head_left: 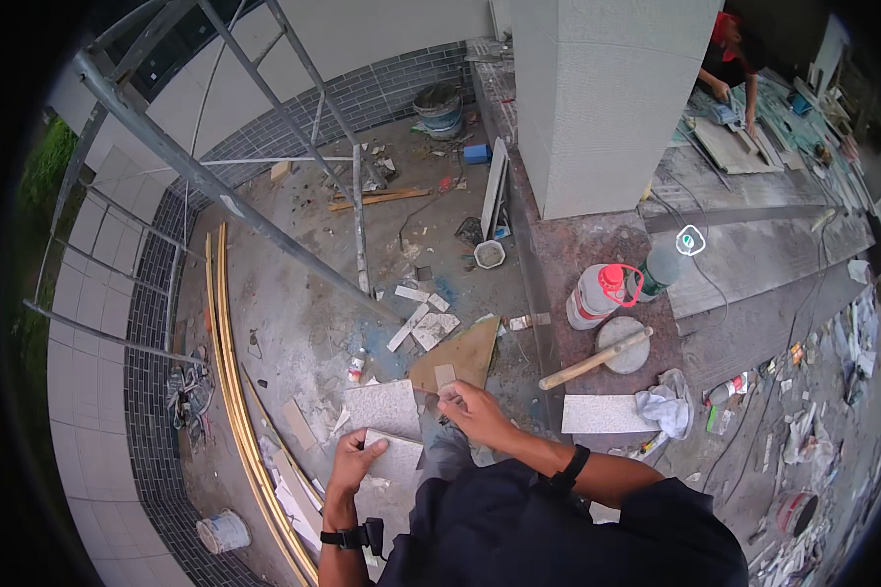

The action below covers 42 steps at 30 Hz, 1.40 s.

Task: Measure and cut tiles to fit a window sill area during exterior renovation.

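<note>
Pale speckled tile (399,450) sits pinched in left hand (352,458) above littered floor (299,279); right hand (478,413) grips small beige piece (444,376). Two-piece handling appears underway; next move likely calls for steady left grip.

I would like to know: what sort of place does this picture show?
Probably a building or renovation site: metal scaffolding stands at the left, a wooden-handled mallet lies to the right, and the left hand holds a tile-like slab.
</note>
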{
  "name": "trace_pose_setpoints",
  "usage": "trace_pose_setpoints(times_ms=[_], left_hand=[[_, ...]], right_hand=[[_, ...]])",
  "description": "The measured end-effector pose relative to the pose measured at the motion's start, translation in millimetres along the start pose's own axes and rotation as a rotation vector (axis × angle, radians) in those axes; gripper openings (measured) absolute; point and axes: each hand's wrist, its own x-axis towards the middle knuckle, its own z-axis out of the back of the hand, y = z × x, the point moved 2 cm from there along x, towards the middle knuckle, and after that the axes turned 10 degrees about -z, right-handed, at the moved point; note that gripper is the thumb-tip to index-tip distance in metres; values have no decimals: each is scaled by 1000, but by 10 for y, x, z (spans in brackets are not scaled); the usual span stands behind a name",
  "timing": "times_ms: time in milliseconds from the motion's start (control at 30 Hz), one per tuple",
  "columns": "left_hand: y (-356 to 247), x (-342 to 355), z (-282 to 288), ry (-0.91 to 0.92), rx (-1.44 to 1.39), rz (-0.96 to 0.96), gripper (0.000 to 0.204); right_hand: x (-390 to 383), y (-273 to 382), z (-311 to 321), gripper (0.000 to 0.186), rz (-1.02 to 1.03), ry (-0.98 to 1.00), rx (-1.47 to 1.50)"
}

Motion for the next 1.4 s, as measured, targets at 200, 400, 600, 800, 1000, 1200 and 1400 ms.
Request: trace_pose_setpoints(times_ms=[200,400,600,800,1000,1200,1400], left_hand=[[-384,1811,287,147,-190,-74,23],[-653,3103,260,314,-259,-37,26],[-578,4415,241,288,-233,40,28],[-294,6273,534,3,-76,96,48],[-1040,7818,858,-274,90,-31,56],[-1830,9391,1100,-287,156,-161,52],[-2021,10687,1213,-188,262,-75,46]], right_hand=[[920,208,-309,23,-143,217,489],[1901,570,-24,19,-160,22,304],[3230,462,310,19,-241,-58,247],[5096,534,1169,22,-281,-47,348],[6843,1003,2623,22,-290,-350,501],[8345,1086,3833,22,-293,-727,674],[9619,516,4652,16,-405,-935,891]])
